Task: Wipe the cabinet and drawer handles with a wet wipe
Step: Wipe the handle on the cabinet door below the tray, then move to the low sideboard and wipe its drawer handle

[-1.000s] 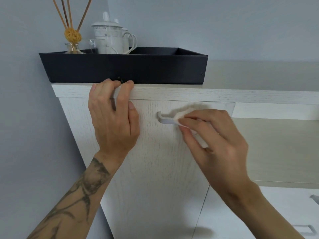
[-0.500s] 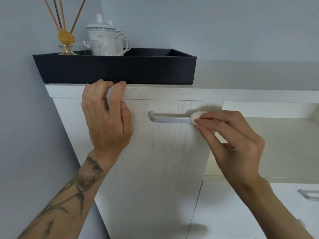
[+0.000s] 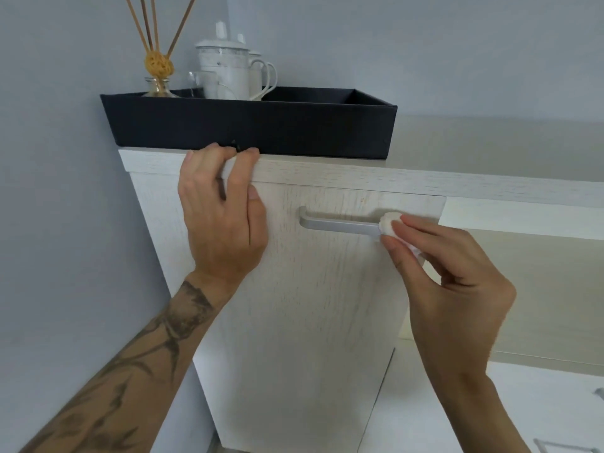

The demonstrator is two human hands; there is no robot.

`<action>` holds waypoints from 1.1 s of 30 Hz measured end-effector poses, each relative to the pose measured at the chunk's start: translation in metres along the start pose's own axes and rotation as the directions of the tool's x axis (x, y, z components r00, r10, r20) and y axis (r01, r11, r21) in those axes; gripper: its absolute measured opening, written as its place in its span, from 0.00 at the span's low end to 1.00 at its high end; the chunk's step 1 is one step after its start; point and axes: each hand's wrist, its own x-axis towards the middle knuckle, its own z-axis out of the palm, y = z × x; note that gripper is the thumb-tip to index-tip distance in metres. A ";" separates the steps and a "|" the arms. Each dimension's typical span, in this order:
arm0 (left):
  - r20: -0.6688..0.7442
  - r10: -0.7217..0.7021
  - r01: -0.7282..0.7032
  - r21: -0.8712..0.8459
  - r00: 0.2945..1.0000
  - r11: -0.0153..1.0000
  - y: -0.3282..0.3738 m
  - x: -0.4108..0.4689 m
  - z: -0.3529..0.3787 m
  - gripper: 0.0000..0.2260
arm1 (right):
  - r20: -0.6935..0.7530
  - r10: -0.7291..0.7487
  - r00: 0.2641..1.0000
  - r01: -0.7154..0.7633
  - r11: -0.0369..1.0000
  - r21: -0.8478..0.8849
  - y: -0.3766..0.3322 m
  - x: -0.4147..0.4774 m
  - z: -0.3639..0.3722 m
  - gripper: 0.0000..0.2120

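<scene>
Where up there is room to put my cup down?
The cabinet top right of the black tray is bare. Nothing sticks up from the tray's right half. Crowded: its back left corner, with the reed bottle and white mugs, and the front edge where the left hand holds on.

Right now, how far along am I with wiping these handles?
Done: the wet wipe has travelled from the left end of the door handle to its right end over the last second, so one pass looks complete. In hand: your right hand pinches the wipe there while your left hand braces on the cabinet top. Left: probably the drawer handles at lower right, which no hand is near.
</scene>
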 end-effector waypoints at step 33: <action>0.657 -0.735 0.089 0.733 0.169 0.675 0.175 0.390 -0.365 0.27 | 0.819 0.147 0.554 -0.265 0.964 0.007 -0.365 0.282 -0.054 0.05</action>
